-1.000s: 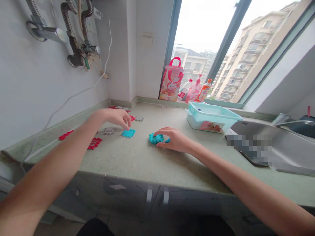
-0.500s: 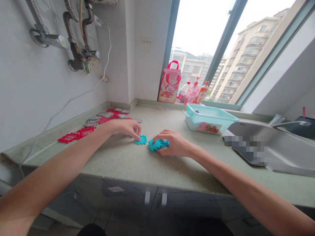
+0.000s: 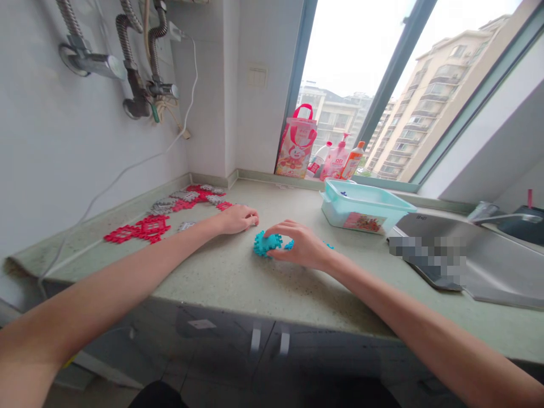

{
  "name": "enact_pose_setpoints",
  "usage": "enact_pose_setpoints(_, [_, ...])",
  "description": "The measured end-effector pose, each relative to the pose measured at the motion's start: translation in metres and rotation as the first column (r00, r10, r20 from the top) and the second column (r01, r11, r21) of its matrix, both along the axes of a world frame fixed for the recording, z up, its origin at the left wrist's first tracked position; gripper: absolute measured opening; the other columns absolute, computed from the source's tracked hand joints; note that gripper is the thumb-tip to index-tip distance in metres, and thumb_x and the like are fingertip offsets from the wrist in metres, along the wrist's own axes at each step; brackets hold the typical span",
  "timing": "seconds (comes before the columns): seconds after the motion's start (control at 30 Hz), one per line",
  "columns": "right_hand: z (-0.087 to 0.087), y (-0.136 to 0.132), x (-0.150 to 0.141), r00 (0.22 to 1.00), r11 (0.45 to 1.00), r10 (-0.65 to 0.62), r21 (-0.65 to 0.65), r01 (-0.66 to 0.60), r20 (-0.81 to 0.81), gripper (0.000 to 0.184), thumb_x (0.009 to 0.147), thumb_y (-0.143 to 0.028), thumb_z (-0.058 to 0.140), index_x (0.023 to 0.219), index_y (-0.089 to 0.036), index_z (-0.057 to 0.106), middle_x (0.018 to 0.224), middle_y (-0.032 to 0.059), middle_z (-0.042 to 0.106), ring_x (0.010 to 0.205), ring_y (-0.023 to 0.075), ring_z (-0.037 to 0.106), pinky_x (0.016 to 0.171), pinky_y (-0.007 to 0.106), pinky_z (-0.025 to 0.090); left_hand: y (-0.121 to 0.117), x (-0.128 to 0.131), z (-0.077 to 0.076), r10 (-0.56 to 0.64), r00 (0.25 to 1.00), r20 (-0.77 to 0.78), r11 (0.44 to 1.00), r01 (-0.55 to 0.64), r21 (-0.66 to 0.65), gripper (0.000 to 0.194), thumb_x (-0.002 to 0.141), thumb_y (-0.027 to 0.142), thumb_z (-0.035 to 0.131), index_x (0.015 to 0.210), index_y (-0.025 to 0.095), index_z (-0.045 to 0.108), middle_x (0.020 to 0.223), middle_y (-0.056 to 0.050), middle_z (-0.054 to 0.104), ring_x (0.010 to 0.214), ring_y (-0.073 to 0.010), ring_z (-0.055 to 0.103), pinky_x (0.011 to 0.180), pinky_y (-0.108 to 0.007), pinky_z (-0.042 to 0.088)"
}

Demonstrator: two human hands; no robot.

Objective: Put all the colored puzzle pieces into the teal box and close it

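Observation:
A small bunch of turquoise interlocking plastic tiles (image 3: 267,243) with toothed edges rests on the counter. My right hand (image 3: 302,245) curls around it, thumb in front and fingers over the top. A darker blue toothed piece (image 3: 289,245) shows beneath that palm, and another bit of blue (image 3: 328,246) peeks out behind the wrist. Just to the left and farther back, my left hand (image 3: 238,219) lies low over the counter with curled fingers drawn together. Whatever is under or between those fingertips is hidden.
Red interlocking tiles (image 3: 152,228) and grey ones (image 3: 164,205) spread along the left wall. A light turquoise plastic tub (image 3: 368,207) stands at the right, beside the steel sink (image 3: 501,266). Bottles (image 3: 335,161) and a pink bag (image 3: 296,147) line the windowsill.
My left hand has moved right and back, off the turquoise tile it was touching. That tile no longer lies apart on the left. My right hand stays around the turquoise bunch.

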State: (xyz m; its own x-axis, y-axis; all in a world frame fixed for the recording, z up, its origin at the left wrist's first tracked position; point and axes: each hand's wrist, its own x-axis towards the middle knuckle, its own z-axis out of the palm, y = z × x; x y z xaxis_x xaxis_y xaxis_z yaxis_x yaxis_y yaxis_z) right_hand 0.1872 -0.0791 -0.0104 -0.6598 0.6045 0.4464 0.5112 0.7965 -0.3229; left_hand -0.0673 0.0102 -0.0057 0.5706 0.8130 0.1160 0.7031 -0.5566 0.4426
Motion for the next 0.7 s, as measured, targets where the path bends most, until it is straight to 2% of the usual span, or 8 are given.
enact_pose_setpoints(0.17, [-0.001, -0.005, -0.010, 0.985, 0.996, -0.083, -0.027, 0.088, 0.148, 0.041, 0.091, -0.036, 0.084, 0.131, -0.029, 0.074, 0.110, 0.0070, 0.079, 0.111, 0.0276, 0.071, 0.099, 0.041, 0.053, -0.001, 0.000, 0.001, 0.029, 0.999, -0.017, 0.999, -0.028, 0.025, 0.030, 0.094, 0.038, 0.054, 0.097, 0.019, 0.078, 0.074, -0.003, 0.073, 0.073, -0.0206, 0.064, 0.067, -0.029, 0.038])
enact_pose_setpoints(0.3, [0.003, -0.008, -0.009, 0.982, 0.998, -0.055, 0.005, 0.055, 0.182, 0.040, 0.087, -0.031, 0.085, 0.126, -0.028, 0.076, 0.108, 0.0065, 0.080, 0.108, 0.0272, 0.072, 0.098, 0.040, 0.051, 0.000, -0.002, 0.000, 0.018, 1.000, 0.010, 1.000, -0.018, 0.013, 0.033, 0.094, 0.043, 0.055, 0.095, 0.019, 0.078, 0.071, -0.003, 0.070, 0.070, -0.0203, 0.062, 0.066, -0.029, 0.038])
enact_pose_setpoints(0.43, [0.009, -0.007, 0.001, 0.983, 0.985, 0.005, 0.166, -0.036, 0.181, 0.040, 0.086, -0.032, 0.085, 0.124, -0.032, 0.076, 0.116, 0.0037, 0.082, 0.115, 0.0270, 0.072, 0.107, 0.043, 0.047, 0.001, -0.008, 0.001, 0.010, 0.999, 0.039, 1.000, -0.010, 0.002, 0.037, 0.095, 0.044, 0.052, 0.097, 0.018, 0.078, 0.068, -0.002, 0.068, 0.067, -0.0200, 0.060, 0.066, -0.029, 0.038])
enact_pose_setpoints(0.5, [0.018, -0.001, 0.017, 0.989, 0.959, -0.031, 0.284, -0.011, 0.143, 0.036, 0.087, -0.032, 0.083, 0.123, -0.033, 0.076, 0.119, 0.0026, 0.082, 0.117, 0.0268, 0.071, 0.110, 0.044, 0.045, 0.001, -0.011, 0.001, 0.016, 0.998, 0.055, 1.000, -0.017, 0.006, 0.038, 0.095, 0.045, 0.051, 0.099, 0.018, 0.078, 0.067, -0.002, 0.067, 0.066, -0.0197, 0.059, 0.066, -0.029, 0.038])
enact_pose_setpoints(0.6, [0.039, 0.016, 0.060, 0.981, 0.880, -0.193, 0.439, 0.181, -0.016, 0.030, 0.092, -0.035, 0.076, 0.122, -0.033, 0.077, 0.119, 0.0025, 0.082, 0.119, 0.0271, 0.071, 0.112, 0.045, 0.045, -0.001, -0.013, 0.002, 0.022, 0.998, 0.060, 1.000, -0.022, 0.007, 0.039, 0.096, 0.049, 0.053, 0.099, 0.018, 0.077, 0.068, -0.002, 0.067, 0.065, -0.0193, 0.058, 0.064, -0.029, 0.037])
enact_pose_setpoints(0.63, [0.046, 0.023, 0.079, 0.957, 0.838, -0.274, 0.466, 0.285, -0.092, 0.029, 0.093, -0.037, 0.075, 0.121, -0.033, 0.078, 0.120, 0.0029, 0.082, 0.120, 0.0277, 0.071, 0.112, 0.046, 0.046, -0.002, -0.013, 0.002, 0.018, 0.998, 0.054, 1.000, -0.018, 0.003, 0.040, 0.096, 0.051, 0.054, 0.099, 0.018, 0.077, 0.068, -0.002, 0.067, 0.065, -0.0192, 0.058, 0.064, -0.029, 0.036])
enact_pose_setpoints(0.7, [0.059, 0.037, 0.118, 0.853, 0.713, -0.443, 0.468, 0.522, -0.277, 0.031, 0.093, -0.041, 0.074, 0.122, -0.031, 0.078, 0.119, 0.0050, 0.082, 0.119, 0.0296, 0.071, 0.112, 0.047, 0.047, -0.003, -0.013, 0.002, 0.007, 0.999, 0.045, 1.000, -0.007, 0.002, 0.042, 0.096, 0.055, 0.055, 0.098, 0.018, 0.076, 0.068, -0.002, 0.067, 0.065, -0.0193, 0.058, 0.064, -0.029, 0.036])
